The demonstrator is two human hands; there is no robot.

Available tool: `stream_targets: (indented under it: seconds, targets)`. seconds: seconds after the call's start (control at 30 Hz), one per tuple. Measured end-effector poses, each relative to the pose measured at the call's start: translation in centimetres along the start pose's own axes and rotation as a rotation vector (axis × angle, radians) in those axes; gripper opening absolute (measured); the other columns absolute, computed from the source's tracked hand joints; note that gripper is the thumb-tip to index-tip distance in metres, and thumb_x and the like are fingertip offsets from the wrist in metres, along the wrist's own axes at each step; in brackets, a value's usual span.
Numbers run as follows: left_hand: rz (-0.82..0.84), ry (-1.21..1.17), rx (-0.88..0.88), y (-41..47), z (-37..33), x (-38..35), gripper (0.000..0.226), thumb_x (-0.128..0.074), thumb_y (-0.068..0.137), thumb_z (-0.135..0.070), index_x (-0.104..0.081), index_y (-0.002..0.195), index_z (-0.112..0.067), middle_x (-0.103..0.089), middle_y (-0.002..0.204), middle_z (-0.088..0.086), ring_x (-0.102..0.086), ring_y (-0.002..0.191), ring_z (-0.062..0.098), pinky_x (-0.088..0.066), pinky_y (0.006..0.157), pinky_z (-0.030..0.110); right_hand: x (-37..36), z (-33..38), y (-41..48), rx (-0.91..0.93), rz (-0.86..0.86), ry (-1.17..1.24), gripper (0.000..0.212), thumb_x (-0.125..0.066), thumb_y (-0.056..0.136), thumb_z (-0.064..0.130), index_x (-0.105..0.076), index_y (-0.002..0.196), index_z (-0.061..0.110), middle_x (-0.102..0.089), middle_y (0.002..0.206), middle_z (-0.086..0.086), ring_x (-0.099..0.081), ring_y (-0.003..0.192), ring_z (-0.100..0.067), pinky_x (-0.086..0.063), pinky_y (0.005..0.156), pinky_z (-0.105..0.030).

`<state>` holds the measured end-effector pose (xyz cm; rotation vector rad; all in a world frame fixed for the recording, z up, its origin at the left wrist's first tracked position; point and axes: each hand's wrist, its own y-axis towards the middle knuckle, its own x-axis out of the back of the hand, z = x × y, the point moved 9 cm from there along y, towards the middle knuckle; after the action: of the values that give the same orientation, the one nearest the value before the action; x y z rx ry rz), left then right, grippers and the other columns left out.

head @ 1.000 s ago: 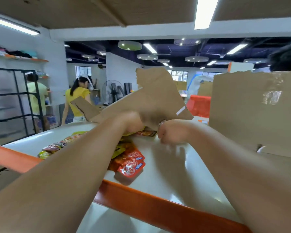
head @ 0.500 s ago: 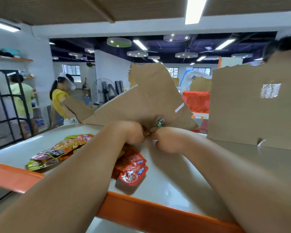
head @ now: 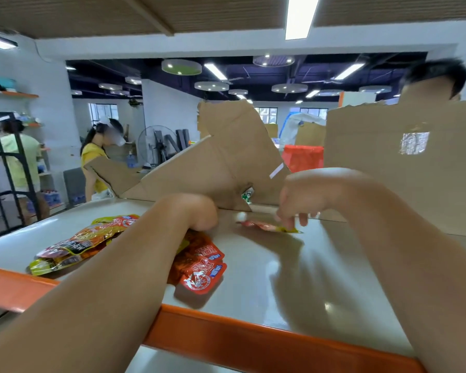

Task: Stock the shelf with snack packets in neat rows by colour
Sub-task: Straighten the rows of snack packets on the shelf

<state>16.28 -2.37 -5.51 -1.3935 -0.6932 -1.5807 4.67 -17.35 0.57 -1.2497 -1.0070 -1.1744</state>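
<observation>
On the pale shelf board (head: 267,286) with an orange front rail lie snack packets. Red packets (head: 199,267) sit stacked under my left forearm. A row of orange and yellow-green packets (head: 76,246) lies to their left. My left hand (head: 197,211) rests knuckles-down on the red stack; its fingers are hidden. My right hand (head: 304,197) reaches down at the back of the shelf, and its fingertips pinch a flat red-and-yellow packet (head: 269,226) lying on the board.
Torn cardboard (head: 221,168) leans at the back of the shelf, and a taller cardboard sheet (head: 404,168) stands at the right. Beyond it is a person's head (head: 433,82). Two people stand near a black rack (head: 0,168) at the left.
My hands, close together at the cardboard before, have parted. The right hand moved right and now holds a red-and-yellow packet on the board. The left hand settled on the red stack.
</observation>
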Motion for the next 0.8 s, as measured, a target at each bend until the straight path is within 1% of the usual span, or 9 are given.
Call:
stream_targets:
  seconds: [0.1,0.2,0.27,0.33,0.43,0.57,0.67,0.73,0.8]
  targets:
    - [0.033,0.012,-0.03,0.7,-0.2,-0.8,0.038,-0.047,0.106,-0.024,-0.061,0.139,-0.011,-0.058,0.143,0.011,-0.056,0.128,0.03,-0.044,0.11,0.038,-0.4,-1.3,-0.6,-0.04,0.068,0.07,0.028,-0.065,0.094,0.035,-0.069,0.079,0.012,-0.065,0.071,0.007,-0.063,0.059,-0.011,-0.053,0.071,-0.029]
    - [0.018,-0.019,-0.015,0.3,-0.5,-0.6,0.036,-0.046,0.107,-0.022,-0.063,0.135,-0.008,-0.061,0.137,0.012,-0.059,0.123,0.03,-0.047,0.106,0.039,-0.4,-0.7,0.1,-0.007,-0.002,-0.02,0.027,-0.064,0.094,0.038,-0.065,0.088,0.012,-0.06,0.079,0.003,-0.066,0.073,-0.017,-0.057,0.079,-0.036]
    - [0.007,-0.036,0.005,0.1,-0.5,-0.5,0.036,-0.045,0.107,-0.02,-0.063,0.134,-0.005,-0.062,0.135,0.013,-0.06,0.122,0.03,-0.047,0.102,0.037,-1.3,-0.2,0.6,0.001,0.019,-0.068,0.029,-0.068,0.091,0.04,-0.064,0.095,0.012,-0.059,0.084,0.0,-0.069,0.087,-0.02,-0.061,0.085,-0.041]
    - [-0.058,-0.051,0.0,0.2,-0.4,0.2,0.033,-0.046,0.106,-0.02,-0.066,0.128,-0.006,-0.064,0.13,0.013,-0.061,0.116,0.031,-0.047,0.1,0.038,-2.4,-0.1,1.1,-0.006,0.074,-0.08,0.033,-0.074,0.085,0.042,-0.064,0.096,0.013,-0.062,0.091,-0.005,-0.068,0.097,-0.024,-0.061,0.085,-0.046]
    - [-0.113,-0.056,-0.016,0.3,-0.3,0.8,0.029,-0.049,0.103,-0.023,-0.068,0.123,-0.012,-0.066,0.125,0.011,-0.061,0.111,0.029,-0.05,0.097,0.037,-3.1,0.0,1.6,0.01,0.1,-0.142,0.037,-0.078,0.081,0.043,-0.066,0.102,0.015,-0.067,0.101,-0.011,-0.066,0.104,-0.027,-0.06,0.084,-0.043]
    - [-0.09,-0.04,0.02,0.2,-0.3,0.6,0.04,-0.047,0.106,-0.026,-0.059,0.142,-0.013,-0.06,0.137,0.011,-0.058,0.122,0.029,-0.045,0.106,0.036,-3.2,-0.5,1.9,0.005,0.092,-0.117,0.037,-0.078,0.08,0.043,-0.067,0.105,0.017,-0.068,0.103,-0.009,-0.064,0.109,-0.027,-0.056,0.077,-0.035]
    - [-0.087,-0.068,0.02,0.0,-0.3,0.5,0.043,-0.045,0.108,-0.031,-0.052,0.148,-0.016,-0.055,0.146,0.01,-0.053,0.129,0.029,-0.04,0.108,0.036,-3.2,-0.7,2.2,0.005,0.085,-0.101,0.037,-0.078,0.081,0.043,-0.067,0.105,0.017,-0.068,0.108,-0.008,-0.064,0.109,-0.025,-0.051,0.068,-0.03]
    - [-0.136,-0.148,-0.015,-0.1,-0.4,1.2,0.036,-0.05,0.104,-0.032,-0.062,0.138,-0.027,-0.061,0.137,0.005,-0.057,0.12,0.026,-0.046,0.102,0.035,-3.2,-1.0,2.2,0.001,0.092,-0.073,0.034,-0.079,0.081,0.042,-0.066,0.101,0.017,-0.065,0.097,-0.001,-0.065,0.108,-0.024,-0.053,0.071,-0.031]
    - [-0.273,-0.282,-0.057,-0.1,-0.2,2.5,0.021,-0.054,0.096,-0.029,-0.073,0.104,-0.036,-0.068,0.115,-0.003,-0.06,0.103,0.02,-0.051,0.088,0.033,-3.3,-1.3,1.8,-0.009,0.114,-0.045,0.033,-0.079,0.083,0.04,-0.064,0.101,0.016,-0.058,0.088,0.006,-0.065,0.108,-0.023,-0.057,0.08,-0.037]
